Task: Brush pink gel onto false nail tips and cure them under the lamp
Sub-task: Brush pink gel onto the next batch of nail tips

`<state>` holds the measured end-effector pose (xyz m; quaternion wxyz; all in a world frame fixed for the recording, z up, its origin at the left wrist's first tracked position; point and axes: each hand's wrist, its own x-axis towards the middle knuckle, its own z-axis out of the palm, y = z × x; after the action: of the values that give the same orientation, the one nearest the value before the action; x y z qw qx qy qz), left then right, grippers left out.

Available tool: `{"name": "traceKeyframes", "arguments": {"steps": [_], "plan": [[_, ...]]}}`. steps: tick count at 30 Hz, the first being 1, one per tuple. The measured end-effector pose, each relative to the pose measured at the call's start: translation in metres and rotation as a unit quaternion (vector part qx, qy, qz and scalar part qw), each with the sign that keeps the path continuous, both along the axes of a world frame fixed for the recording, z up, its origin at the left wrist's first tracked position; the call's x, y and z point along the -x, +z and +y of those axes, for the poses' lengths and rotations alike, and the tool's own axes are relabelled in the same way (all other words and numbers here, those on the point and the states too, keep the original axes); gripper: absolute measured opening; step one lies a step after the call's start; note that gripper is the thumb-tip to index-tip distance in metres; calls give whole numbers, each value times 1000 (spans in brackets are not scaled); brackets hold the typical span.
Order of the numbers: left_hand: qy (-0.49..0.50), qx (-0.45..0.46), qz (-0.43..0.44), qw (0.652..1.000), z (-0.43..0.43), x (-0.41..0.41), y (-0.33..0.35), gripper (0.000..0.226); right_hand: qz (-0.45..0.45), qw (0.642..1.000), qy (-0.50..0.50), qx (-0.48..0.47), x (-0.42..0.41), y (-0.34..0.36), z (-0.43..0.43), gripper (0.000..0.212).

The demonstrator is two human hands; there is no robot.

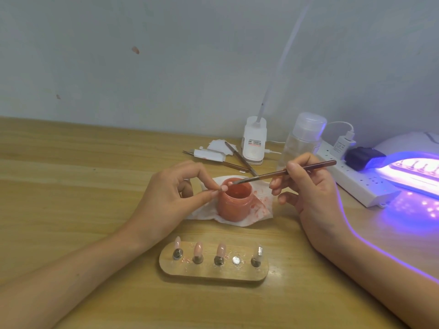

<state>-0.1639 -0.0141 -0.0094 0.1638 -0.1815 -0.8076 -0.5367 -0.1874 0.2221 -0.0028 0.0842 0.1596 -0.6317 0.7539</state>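
You are in the brushing step: your left hand (166, 191) pinches a false nail tip (224, 187) just above the open pink gel jar (235, 200) on the counter (71, 186), while your right hand (306, 184) grips the brush (285, 173), bristles at the tip. Next, I judge, you need a thin, even coat. Then take it to the stand's (213, 271) empty spot or to the lit lamp (413, 167) on your right.
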Motion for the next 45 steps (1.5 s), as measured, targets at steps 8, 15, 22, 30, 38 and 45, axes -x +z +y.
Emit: {"name": "traceKeyframes", "arguments": {"steps": [8,15,22,30,38,45], "plan": [[-2,2,13,1000,1,3,-1,9,-11,1000,2,-3,1,0,0,17],[-10,1,20,1000,0,4,-1,11,-15,1000,10,-16,1,-1,-2,18],[-11,-3,17,1000,1,3,-1,9,-4,1000,23,-14,0,-1,-2,17],[-8,2,20,1000,0,4,-3,11,5,1000,21,-8,-2,0,-3,19],[-11,0,16,1000,0,3,-2,8,11,1000,19,-9,-2,0,-3,17],[-16,-3,6,1000,2,2,-1,9,8,1000,5,4,0,0,-2,16]]}}
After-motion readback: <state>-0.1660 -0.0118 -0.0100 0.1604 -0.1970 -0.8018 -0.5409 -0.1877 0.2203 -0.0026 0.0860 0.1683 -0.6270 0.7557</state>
